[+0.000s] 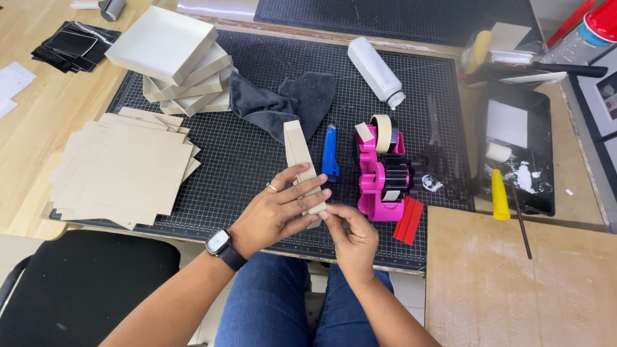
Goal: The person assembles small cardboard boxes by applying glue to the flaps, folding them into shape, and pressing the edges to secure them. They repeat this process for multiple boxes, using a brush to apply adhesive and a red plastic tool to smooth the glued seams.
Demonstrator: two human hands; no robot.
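Head view: cardboard piece [301, 160] between both hands.

Beige cardboard tray [300, 160], on edge

Pink tape dispenser [380, 173] sits at centre; grey cloth [283, 103] at twelve o'clock, stacked cardboard sheets [122, 170] at nine, yellow-handled brush [500, 195] at three.

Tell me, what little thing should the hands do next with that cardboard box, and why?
Probably pull a strip from the pink tape dispenser. The left hand grips the cardboard box on edge, the right hand pinches its near corner, and no tape shows between the fingers.
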